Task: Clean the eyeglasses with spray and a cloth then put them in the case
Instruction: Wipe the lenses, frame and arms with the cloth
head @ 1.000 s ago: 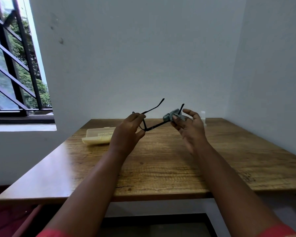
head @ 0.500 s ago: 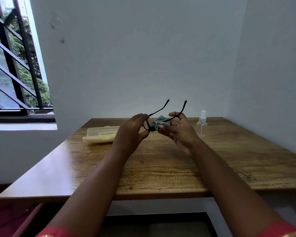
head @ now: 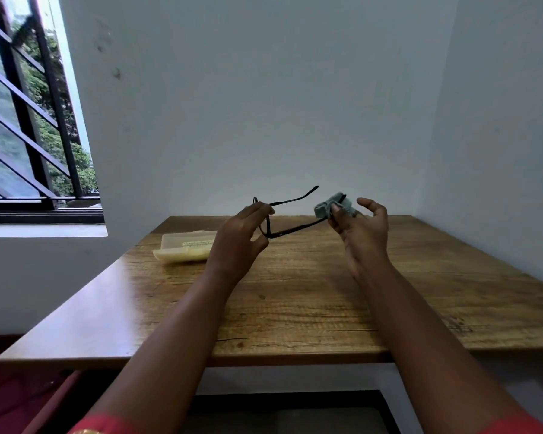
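A: Two hands up over the bench point(head: 295, 308), both busy. The left hand point(head: 237, 238) pinches the glasses point(head: 282, 231) at the front of the frame, arms unfolded and pointing away.

B: And the right?

A: The right hand point(head: 359, 228) has thumb and fingers closed on the cloth point(head: 325, 208), wrapped round the far end of one arm. The other fingers are spread loose.

B: So where are we?

A: Mid-wipe, I'd say. Whether the lenses are done, I can't tell. The spray isn't visible here.

B: What's left?

A: Finishing the wipe, folding the arms, then into the case point(head: 184, 247), which lies on the bench, left of the hands.
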